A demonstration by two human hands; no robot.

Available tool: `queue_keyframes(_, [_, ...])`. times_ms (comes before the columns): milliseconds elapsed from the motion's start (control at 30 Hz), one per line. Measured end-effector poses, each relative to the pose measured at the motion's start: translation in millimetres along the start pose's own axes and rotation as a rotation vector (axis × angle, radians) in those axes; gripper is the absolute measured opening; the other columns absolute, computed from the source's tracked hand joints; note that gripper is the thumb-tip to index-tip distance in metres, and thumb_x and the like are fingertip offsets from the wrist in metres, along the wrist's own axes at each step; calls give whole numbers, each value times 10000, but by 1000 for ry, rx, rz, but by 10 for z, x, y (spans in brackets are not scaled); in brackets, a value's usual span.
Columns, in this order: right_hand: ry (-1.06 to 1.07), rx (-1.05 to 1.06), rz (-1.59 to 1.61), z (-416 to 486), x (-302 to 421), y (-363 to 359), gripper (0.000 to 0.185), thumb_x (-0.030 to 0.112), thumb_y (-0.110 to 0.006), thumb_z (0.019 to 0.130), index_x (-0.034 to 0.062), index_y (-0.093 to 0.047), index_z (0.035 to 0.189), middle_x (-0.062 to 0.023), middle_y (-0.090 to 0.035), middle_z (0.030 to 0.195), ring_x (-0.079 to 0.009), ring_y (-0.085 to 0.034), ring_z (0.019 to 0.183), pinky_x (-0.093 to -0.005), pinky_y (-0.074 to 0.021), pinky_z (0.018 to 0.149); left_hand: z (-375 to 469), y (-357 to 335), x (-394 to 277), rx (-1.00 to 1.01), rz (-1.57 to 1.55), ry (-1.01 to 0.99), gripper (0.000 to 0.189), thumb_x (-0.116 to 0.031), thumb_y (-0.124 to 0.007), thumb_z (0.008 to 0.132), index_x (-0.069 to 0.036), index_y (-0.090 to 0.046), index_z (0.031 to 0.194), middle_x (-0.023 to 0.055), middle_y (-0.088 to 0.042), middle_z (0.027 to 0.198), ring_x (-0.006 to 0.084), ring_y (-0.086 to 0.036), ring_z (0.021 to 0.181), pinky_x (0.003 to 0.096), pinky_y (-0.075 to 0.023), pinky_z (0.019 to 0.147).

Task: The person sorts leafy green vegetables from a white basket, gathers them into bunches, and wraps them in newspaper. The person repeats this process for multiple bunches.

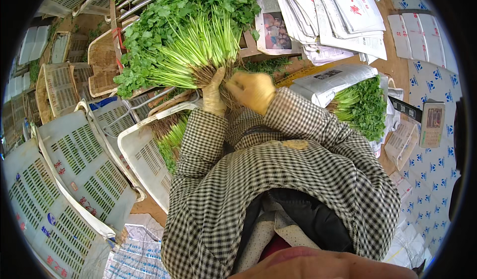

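A large heap of leafy greens (193, 44), coriander or Chinese celery by the look of it, lies before me with its pale stems fanned out and its brown roots (205, 75) toward me. My left hand (214, 94), in a yellowish glove, grips the root ends with the thumb on top. My right hand (254, 90), gloved alike and blurred, is beside it with fingers curled at the roots. Whether anything is between those fingers is hidden. Loose dark roots (231, 97) hang between the two hands.
Newspaper sheets (331, 14) are stacked at the upper right. Below them, more greens (363, 111) lie partly under newspaper (331, 83). A white plastic crate (149, 159) at my left holds bunches. Slotted crates (82, 167) stand farther left. A scale display (432, 124) is at the right.
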State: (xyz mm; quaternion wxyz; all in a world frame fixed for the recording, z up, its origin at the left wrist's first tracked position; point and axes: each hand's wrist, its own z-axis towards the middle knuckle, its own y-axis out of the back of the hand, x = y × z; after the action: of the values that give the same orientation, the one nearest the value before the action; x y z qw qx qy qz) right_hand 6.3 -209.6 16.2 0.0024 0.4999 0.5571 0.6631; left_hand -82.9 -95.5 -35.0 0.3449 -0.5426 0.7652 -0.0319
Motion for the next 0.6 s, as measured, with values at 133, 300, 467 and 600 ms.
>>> queue_keyframes(133, [-395, 144, -64, 374, -159, 278, 501, 381, -607, 937, 65, -539, 1319, -70, -724, 887, -182, -694, 741, -339, -576, 705, 34, -39, 19, -145, 30, 37, 805, -326, -863, 737, 12, -483, 1361, 173, -421, 1467, 337, -406, 1329, 485, -397, 1078])
queue_keyframes(300, [-461, 221, -76, 622, -44, 62, 368, 296, -593, 931, 15, -617, 1165, -132, -712, 957, -246, -684, 895, -381, -550, 844, 10, -225, 56, -46, -127, 68, 496, -209, -778, 838, 2, -577, 1239, 110, -657, 1122, 237, -645, 967, 341, -567, 807])
queue_keyframes(467, [-699, 316, 442, 690, -98, 415, 252, 254, -575, 949, 33, -641, 1051, -90, -698, 915, -173, -665, 761, -333, -557, 801, -150, -259, -220, 75, 132, 111, 361, -262, -610, 966, 29, -602, 1179, -27, -547, 636, 55, -335, 415, 219, -280, 420])
queue_keyframes(600, [-644, -162, 902, 773, -234, 1057, 192, 184, -614, 924, 5, -663, 975, 20, -538, 570, -76, -497, 493, -253, -513, 592, -438, -106, -782, 172, 192, -84, 303, -247, -664, 918, 13, -671, 1074, -17, -524, 570, 47, -307, 378, 225, -241, 338])
